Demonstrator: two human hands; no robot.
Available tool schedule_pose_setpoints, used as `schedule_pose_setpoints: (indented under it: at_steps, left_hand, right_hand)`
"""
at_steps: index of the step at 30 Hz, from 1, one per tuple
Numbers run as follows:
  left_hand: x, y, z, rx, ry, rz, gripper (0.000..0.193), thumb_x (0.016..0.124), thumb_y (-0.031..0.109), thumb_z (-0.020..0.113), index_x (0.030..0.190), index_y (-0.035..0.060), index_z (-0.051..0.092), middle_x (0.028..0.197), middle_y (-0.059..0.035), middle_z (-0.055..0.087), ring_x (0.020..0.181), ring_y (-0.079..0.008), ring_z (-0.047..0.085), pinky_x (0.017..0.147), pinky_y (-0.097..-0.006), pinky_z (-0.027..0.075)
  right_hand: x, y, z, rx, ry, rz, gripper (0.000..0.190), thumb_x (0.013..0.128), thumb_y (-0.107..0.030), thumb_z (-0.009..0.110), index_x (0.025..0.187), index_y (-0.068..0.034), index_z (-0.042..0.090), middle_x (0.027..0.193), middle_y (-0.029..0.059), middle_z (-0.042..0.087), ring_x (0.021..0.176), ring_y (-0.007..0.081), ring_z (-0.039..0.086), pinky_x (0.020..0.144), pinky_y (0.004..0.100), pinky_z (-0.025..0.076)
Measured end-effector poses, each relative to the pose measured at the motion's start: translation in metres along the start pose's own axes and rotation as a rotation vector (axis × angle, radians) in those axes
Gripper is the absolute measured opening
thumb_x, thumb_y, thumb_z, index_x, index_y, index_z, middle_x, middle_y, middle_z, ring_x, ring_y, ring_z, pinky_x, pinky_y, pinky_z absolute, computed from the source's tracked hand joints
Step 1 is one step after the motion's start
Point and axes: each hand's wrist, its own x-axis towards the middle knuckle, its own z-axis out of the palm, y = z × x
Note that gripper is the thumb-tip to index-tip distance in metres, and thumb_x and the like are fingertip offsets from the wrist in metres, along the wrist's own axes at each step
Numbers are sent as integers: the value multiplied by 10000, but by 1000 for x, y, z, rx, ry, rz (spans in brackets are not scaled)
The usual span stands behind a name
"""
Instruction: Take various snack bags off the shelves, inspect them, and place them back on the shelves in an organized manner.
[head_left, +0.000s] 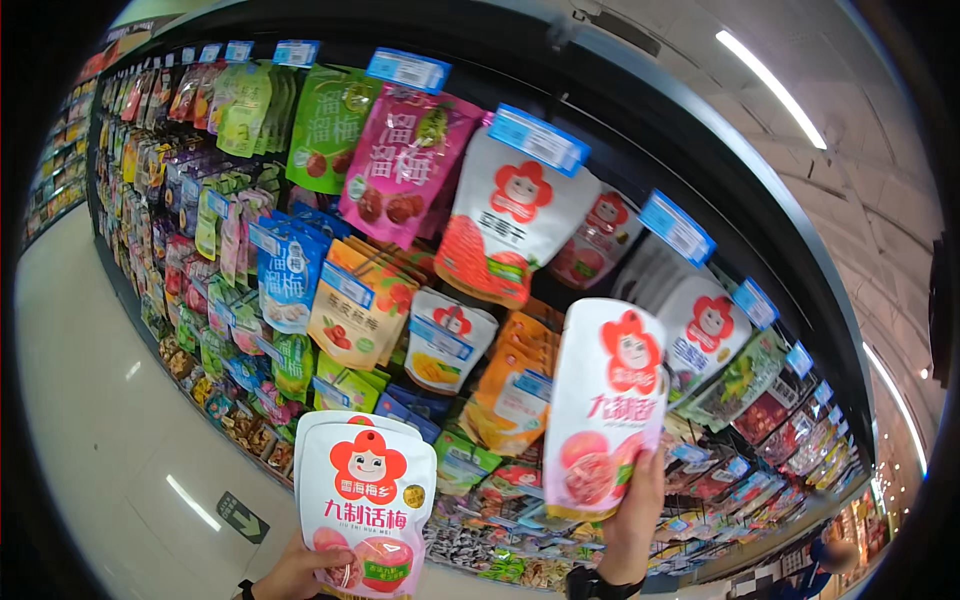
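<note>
My left hand (296, 570) grips white snack pouches (367, 517) printed with a red flower face and pink fruit. At least two are stacked, the rear one mostly hidden. My right hand (636, 514) holds a similar white pouch (606, 412) by its lower right side, raised and slightly tilted. That pouch is in front of the hanging rows. Above it, behind a strawberry pouch (517, 217), hangs a pouch with pink fruit (596, 240). To its right are white pouches (705, 322) on a hook.
A long black display rack (637, 105) carries many hanging snack bags, with blue and white price tags (538, 141) projecting in front. Loose packets (480, 547) fill the bottom level. Tiled floor (120, 420) with an arrow sign (242, 517) lies left. A person (817, 566) is at far lower right.
</note>
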Motion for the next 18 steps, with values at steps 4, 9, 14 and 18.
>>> schedule_pose_setpoints:
  at_steps: [4, 9, 14, 18]
  left_hand:
    - [36, 41, -53, 49, 5, 66, 749, 754, -73, 718, 1441, 17, 433, 1331, -161, 621, 1236, -317, 605, 1051, -477, 504]
    - [63, 90, -92, 58, -4, 131, 744, 731, -63, 726, 1420, 2, 453, 1310, -158, 631, 1215, -302, 616, 1061, -448, 491]
    - [83, 123, -102, 76, 41, 122, 753, 713, -53, 724, 1415, -2, 458, 1303, -158, 633, 1201, -305, 621, 1060, -440, 488]
    - [95, 138, -106, 81, 46, 127, 745, 708, -47, 722, 1407, -2, 468, 1305, -164, 631, 1198, -311, 622, 1055, -440, 491]
  right_hand:
    - [35, -6, 46, 16, 111, -159, 465, 1101, -256, 486, 1482, 3, 421, 1333, 118, 597, 1165, 186, 608, 967, 355, 523]
    - [60, 3, 78, -9, 239, -264, 559, 1087, -295, 529, 1531, 5, 371, 1398, 111, 556, 1198, 184, 589, 983, 350, 514]
    - [75, 12, 104, -12, 319, -321, 589, 1084, -304, 535, 1549, 3, 343, 1411, 112, 543, 1210, 186, 584, 993, 352, 514]
    - [87, 18, 105, -78, 302, -308, 603, 1081, -331, 538, 1542, 9, 351, 1433, 124, 513, 1245, 184, 560, 1006, 356, 508]
